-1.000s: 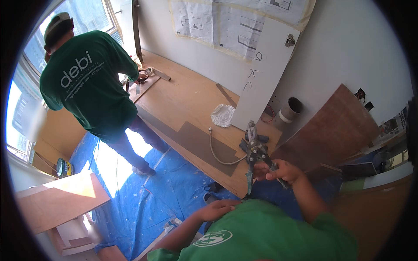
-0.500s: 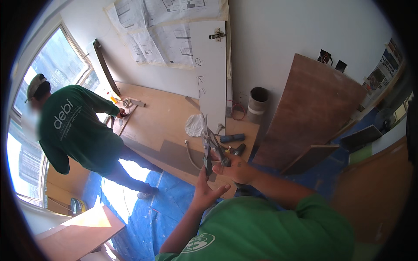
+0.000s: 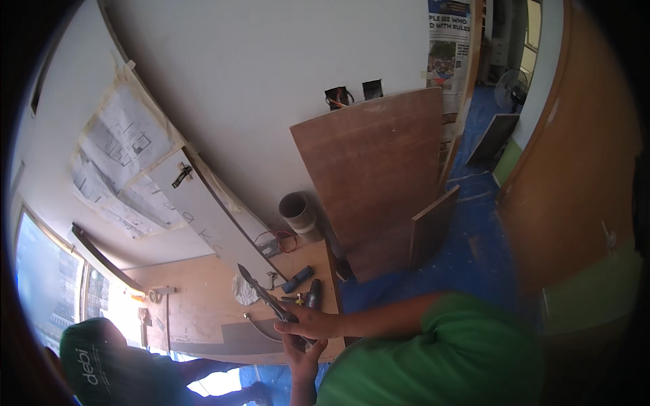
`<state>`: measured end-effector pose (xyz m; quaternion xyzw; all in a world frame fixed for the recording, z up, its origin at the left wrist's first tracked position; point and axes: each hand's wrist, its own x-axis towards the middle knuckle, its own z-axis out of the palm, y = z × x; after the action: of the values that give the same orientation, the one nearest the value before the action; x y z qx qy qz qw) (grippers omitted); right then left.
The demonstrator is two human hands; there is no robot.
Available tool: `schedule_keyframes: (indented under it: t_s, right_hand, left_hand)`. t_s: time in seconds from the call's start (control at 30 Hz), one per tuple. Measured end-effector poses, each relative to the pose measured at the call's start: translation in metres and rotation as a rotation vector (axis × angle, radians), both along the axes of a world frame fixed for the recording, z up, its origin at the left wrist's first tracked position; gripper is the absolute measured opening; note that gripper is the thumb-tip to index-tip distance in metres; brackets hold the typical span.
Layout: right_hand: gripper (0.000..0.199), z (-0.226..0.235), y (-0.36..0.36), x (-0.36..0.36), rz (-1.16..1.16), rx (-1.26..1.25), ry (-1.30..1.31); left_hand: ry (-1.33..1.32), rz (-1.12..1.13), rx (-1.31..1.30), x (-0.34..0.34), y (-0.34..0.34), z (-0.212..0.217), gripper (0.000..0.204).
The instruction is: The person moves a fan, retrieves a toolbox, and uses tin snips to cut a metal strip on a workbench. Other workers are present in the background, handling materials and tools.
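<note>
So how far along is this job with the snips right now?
Done: nothing finished shows. In hand: the right hand grips long metal snips, point up-left, with the left hand just beneath at the handles. Left: the wooden worktop has a blue tool and a curved hose lying untouched; the snips aren't on any material.

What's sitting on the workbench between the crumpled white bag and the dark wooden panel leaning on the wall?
In the head view, a dark blue tube-shaped tool and a small black tool lie on the workbench between crumpled white bag and leaning wooden panel.

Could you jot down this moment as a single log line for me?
right hand: grips metal hand tool | left hand: under it, touching | below: plywood worktop | co-worker: lower left
</note>
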<state>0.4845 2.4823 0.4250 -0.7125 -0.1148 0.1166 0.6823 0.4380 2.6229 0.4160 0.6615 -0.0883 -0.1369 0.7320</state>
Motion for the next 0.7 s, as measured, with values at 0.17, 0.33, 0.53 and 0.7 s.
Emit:
schedule_keyframes:
  t_s: [0.17, 0.33, 0.53, 0.7]
  right_hand:
    - [0.093, 0.002, -0.04, -0.004, 0.092, 0.258, 0.163]
    - [0.065, 0.001, -0.057, -0.014, -0.13, 0.225, 0.143]
    - [0.033, 0.008, -0.062, -0.014, -0.146, 0.495, 0.372]
    - [0.068, 0.003, -0.084, -0.01, 0.157, 0.395, 0.505]
  left_hand:
    - [0.13, -0.104, -0.067, 0.005, -0.008, 0.005, 0.062]
    - [-0.01, -0.086, -0.101, 0.013, -0.037, -0.002, 0.063]
    - [-0.221, -0.047, 0.284, 0.004, -0.046, 0.004, 0.09]
    - [0.086, -0.145, 0.403, -0.015, 0.005, 0.0, 0.094]
